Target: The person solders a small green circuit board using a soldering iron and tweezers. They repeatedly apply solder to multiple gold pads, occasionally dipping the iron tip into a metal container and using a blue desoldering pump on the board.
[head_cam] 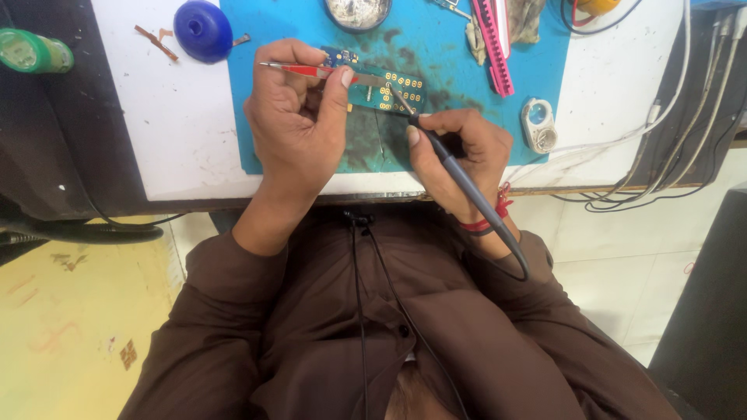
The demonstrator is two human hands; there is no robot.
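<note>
My left hand [299, 117] grips red-handled tweezers [311, 71] whose metal tips reach right onto a small green circuit board [393, 88] with gold pads. The board lies on a stained blue work mat [436, 47]. My right hand [459, 152] holds a dark soldering iron [459, 175] like a pen. Its tip touches the board's lower right edge, and its cord runs back over my wrist. A smaller blue board piece [340, 56] lies just behind the tweezers.
A blue round lid [203, 29] and brown scraps sit back left on the white tabletop [179, 132]. A metal tin [358, 12], a pink comb-like strip [492, 47], a small loupe [538, 124], a green bottle [35, 51] and several cables [677, 109] lie around.
</note>
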